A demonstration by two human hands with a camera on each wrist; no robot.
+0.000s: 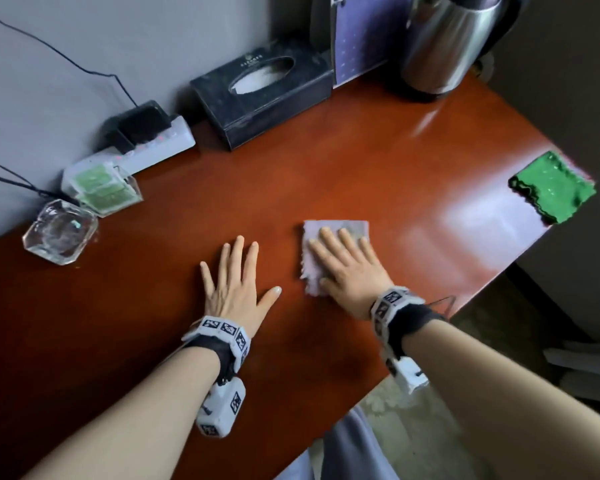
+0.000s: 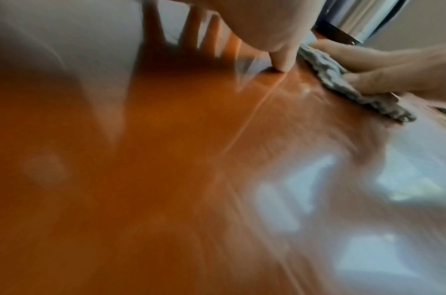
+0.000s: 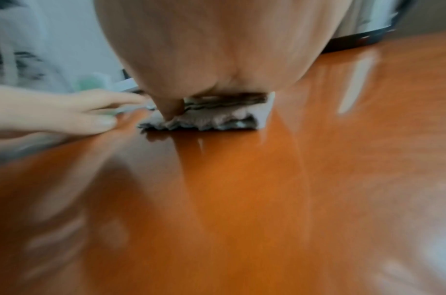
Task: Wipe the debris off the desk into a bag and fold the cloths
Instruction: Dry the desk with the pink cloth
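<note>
A folded grey cloth (image 1: 312, 237) lies on the reddish wooden desk (image 1: 326, 168), near its front edge. My right hand (image 1: 347, 265) presses flat on the cloth with straight fingers; the right wrist view shows the palm (image 3: 217, 49) over the cloth's stacked layers (image 3: 211, 119). My left hand (image 1: 236, 282) lies flat and spread on the bare desk just left of the cloth, touching nothing else. In the left wrist view the grey cloth (image 2: 343, 79) sits under the right hand's fingers (image 2: 393, 79). A folded green cloth (image 1: 551, 187) rests at the desk's right edge.
Along the back wall stand a black tissue box (image 1: 264, 95), a white power strip (image 1: 153, 147) with plugs, a steel kettle (image 1: 454, 39) and a purple case (image 1: 364, 36). A glass ashtray (image 1: 59, 232) and a clear box with green contents (image 1: 101, 188) sit far left.
</note>
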